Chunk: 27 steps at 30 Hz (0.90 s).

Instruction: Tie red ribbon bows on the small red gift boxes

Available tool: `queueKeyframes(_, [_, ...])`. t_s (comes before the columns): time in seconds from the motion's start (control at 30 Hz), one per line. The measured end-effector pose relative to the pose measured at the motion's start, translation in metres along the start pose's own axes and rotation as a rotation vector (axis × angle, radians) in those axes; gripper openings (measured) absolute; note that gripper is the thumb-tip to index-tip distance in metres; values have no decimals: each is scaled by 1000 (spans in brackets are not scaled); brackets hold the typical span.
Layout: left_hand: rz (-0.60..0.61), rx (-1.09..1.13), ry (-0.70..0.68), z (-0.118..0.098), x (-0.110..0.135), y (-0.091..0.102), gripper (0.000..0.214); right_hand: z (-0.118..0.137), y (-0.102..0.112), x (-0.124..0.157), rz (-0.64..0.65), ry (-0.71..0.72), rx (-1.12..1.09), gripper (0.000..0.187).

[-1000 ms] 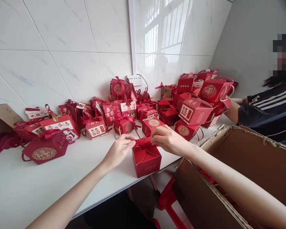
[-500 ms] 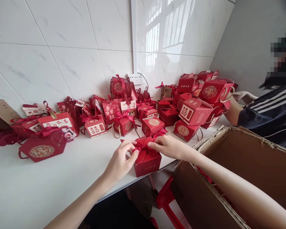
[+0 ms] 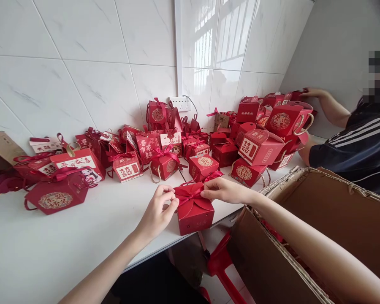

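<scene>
A red gift box (image 3: 196, 217) stands upright at the front edge of the white table, its curved top flaps folded together. A red ribbon (image 3: 190, 195) runs across its top with a knot or loop near the middle. My left hand (image 3: 160, 211) is at the box's left side, fingers closed at that end of the ribbon. On the other side, my right hand (image 3: 224, 191) pinches the ribbon close to the box's right top edge. The fingertips partly cover both ribbon ends.
Several red gift boxes (image 3: 166, 164) line the table (image 3: 114, 228) along the tiled wall, stacked higher at the right. An open cardboard carton (image 3: 272, 253) stands at the front right, beside a red plastic stool (image 3: 221, 261). A co-worker's arm (image 3: 332, 105) reaches toward the stacked boxes.
My hands have moved slightly apart, and the ribbon now lies straighter and tighter across the box top. The co-worker's arm has lifted onto the stacked boxes at the right.
</scene>
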State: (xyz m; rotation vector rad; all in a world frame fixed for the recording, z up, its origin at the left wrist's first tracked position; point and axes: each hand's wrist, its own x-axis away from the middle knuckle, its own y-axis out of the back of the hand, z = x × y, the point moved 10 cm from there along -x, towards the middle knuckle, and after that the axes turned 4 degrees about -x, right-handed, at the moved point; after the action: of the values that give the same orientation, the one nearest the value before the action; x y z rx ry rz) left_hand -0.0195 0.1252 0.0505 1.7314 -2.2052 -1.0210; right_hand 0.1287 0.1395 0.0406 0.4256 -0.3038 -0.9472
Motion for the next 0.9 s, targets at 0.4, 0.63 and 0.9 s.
queueKeyframes(0.4, [98, 48, 54, 14, -3, -8, 29, -10, -5, 4, 133, -26, -284, 37])
queueKeyframes(0.63, [58, 87, 75, 22, -4, -9, 35, -17, -9, 2, 164, -45, -332, 43])
queueKeyframes(0.9, [-213, -33, 45, 23, 8, 18, 31, -41, 20, 10, 44, -172, -339, 54])
